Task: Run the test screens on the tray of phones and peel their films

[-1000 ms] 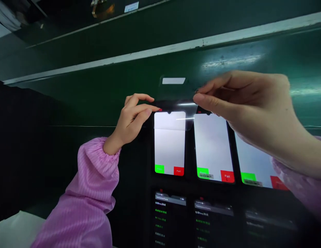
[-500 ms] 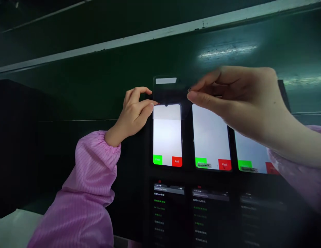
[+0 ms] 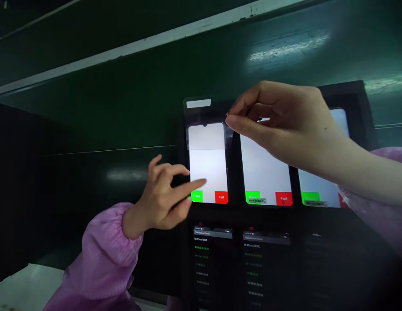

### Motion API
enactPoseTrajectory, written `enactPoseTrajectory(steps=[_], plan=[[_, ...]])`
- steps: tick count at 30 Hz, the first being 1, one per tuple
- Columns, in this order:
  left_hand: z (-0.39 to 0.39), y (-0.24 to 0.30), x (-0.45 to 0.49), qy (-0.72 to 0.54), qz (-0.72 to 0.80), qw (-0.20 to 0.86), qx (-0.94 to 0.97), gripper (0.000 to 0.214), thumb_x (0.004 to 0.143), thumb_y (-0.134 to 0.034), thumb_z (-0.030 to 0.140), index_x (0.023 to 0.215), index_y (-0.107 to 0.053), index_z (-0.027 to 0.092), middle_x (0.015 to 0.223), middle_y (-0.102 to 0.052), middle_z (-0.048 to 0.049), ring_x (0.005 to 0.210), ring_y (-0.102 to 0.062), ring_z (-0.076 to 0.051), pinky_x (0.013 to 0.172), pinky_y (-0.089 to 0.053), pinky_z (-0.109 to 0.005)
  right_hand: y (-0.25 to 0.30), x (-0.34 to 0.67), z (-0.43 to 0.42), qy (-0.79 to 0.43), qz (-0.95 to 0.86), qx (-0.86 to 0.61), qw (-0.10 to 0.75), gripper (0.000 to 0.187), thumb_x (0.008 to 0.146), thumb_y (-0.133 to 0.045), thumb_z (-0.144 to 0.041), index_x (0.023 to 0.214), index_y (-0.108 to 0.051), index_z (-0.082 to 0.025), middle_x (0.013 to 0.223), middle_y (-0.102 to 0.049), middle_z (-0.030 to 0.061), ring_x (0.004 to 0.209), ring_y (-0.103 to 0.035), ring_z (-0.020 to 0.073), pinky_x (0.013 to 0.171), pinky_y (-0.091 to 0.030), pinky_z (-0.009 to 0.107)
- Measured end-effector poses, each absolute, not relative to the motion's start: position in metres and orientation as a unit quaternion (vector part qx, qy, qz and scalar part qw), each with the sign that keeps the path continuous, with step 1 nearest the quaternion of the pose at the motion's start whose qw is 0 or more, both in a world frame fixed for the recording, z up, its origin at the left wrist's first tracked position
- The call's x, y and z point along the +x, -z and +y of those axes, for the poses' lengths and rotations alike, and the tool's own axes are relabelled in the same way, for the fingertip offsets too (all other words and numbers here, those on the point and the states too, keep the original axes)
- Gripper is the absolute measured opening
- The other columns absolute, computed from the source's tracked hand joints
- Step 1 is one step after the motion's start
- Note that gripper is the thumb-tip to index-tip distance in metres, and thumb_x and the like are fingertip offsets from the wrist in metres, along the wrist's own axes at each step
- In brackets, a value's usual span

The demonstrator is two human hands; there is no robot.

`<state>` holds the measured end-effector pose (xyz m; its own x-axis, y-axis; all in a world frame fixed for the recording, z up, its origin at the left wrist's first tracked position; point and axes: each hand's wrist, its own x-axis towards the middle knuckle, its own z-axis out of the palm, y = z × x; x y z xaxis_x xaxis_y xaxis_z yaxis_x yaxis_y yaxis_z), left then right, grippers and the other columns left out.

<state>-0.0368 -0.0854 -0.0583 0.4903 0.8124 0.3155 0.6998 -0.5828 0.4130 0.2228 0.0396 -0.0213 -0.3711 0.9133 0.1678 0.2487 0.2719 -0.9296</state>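
Note:
My left hand [image 3: 162, 194] is open, its index finger stretched over the lower screen of the leftmost phone [image 3: 207, 168], just above the green Pass box. I cannot tell whether the fingertip touches the glass. My right hand [image 3: 278, 116] pinches the right edge of a clear plastic film [image 3: 205, 137] between thumb and index finger. That film overlaps the upper part of the leftmost phone and carries a white strip [image 3: 198, 103] at its top. Right forearm and hand hide parts of the middle phone [image 3: 265, 166] and right phone [image 3: 327, 185].
Below, several more phones lie in a dark row, one with a list screen [image 3: 212, 259] and another list screen [image 3: 265, 268] beside it. A black tray edge [image 3: 362, 112] shows at right. The green bench [image 3: 123, 108] has a pale rail [image 3: 149, 41] behind.
My left hand has left the top of the leftmost phone and come down over its lower screen. My right hand has shifted slightly left, still pinching the film.

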Motion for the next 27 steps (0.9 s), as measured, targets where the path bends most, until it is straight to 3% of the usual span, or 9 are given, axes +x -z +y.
enactPoseTrajectory(steps=[2,5,9,13,18,21,27], plan=[[-0.098,0.061,-0.027,-0.21,0.432,0.099,0.872,0.046,0.093,-0.052,0.028,0.135,-0.071,0.029,0.123,-0.065,-0.0082,0.115,-0.053,-0.029,0.126,-0.019,-0.064,0.022,0.221,0.037,-0.434,-0.704,-0.418,0.375,0.011,0.091,-0.075,-0.021,0.085,-0.069,-0.027,0.084,-0.07,-0.0034,0.068,-0.059,0.0119,0.064,-0.052,0.032],[-0.109,0.065,-0.019,-0.222,0.401,0.077,0.886,0.043,0.089,-0.055,0.027,0.127,-0.074,0.028,0.118,-0.069,-0.0068,0.11,-0.055,-0.028,0.128,-0.017,-0.063,0.023,0.221,0.033,-0.43,-0.71,-0.418,0.369,0.01,0.092,-0.074,-0.023,0.085,-0.068,-0.027,0.082,-0.068,-0.0045,0.066,-0.057,0.0116,0.061,-0.051,0.031],[-0.112,0.067,-0.031,-0.323,0.386,0.063,0.862,0.036,0.087,-0.052,0.023,0.112,-0.076,0.028,0.099,-0.067,-0.0046,0.095,-0.057,-0.025,0.123,-0.031,-0.061,0.024,0.224,0.028,-0.429,-0.712,-0.427,0.356,0.007,0.091,-0.075,-0.025,0.086,-0.07,-0.027,0.083,-0.069,-0.0037,0.065,-0.058,0.0122,0.055,-0.048,0.03],[-0.106,0.071,-0.054,-0.402,0.454,0.067,0.792,0.031,0.092,-0.052,0.021,0.111,-0.075,0.027,0.091,-0.061,-0.0035,0.089,-0.058,-0.023,0.111,-0.047,-0.056,0.026,0.229,0.026,-0.428,-0.711,-0.427,0.358,0.007,0.092,-0.075,-0.029,0.088,-0.07,-0.027,0.085,-0.07,-0.0032,0.063,-0.057,0.0113,0.051,-0.047,0.028],[-0.105,0.079,-0.061,-0.437,0.48,0.083,0.756,0.026,0.094,-0.054,0.023,0.111,-0.075,0.027,0.088,-0.062,-0.0018,0.085,-0.06,-0.022,0.103,-0.052,-0.052,0.027,0.229,0.022,-0.427,-0.714,-0.435,0.346,0.007,0.092,-0.075,-0.028,0.091,-0.069,-0.027,0.087,-0.07,-0.0011,0.061,-0.054,0.0108,0.049,-0.045,0.029],[-0.109,0.075,-0.051,-0.38,0.475,0.098,0.788,0.031,0.094,-0.053,0.022,0.116,-0.075,0.026,0.097,-0.062,-0.004,0.093,-0.06,-0.023,0.112,-0.044,-0.055,0.025,0.227,0.019,-0.433,-0.72,-0.426,0.336,0.007,0.093,-0.073,-0.028,0.091,-0.067,-0.027,0.091,-0.071,-0.0008,0.063,-0.057,0.0107,0.05,-0.045,0.028],[-0.107,0.069,-0.02,-0.233,0.452,0.085,0.857,0.047,0.093,-0.052,0.032,0.135,-0.072,0.03,0.122,-0.061,-0.0088,0.112,-0.053,-0.029,0.126,-0.013,-0.062,0.019,0.222,0.016,-0.422,-0.728,-0.438,0.315,0.008,0.095,-0.068,-0.029,0.09,-0.063,-0.027,0.086,-0.068,-0.0029,0.063,-0.059,0.0103,0.057,-0.047,0.028]])
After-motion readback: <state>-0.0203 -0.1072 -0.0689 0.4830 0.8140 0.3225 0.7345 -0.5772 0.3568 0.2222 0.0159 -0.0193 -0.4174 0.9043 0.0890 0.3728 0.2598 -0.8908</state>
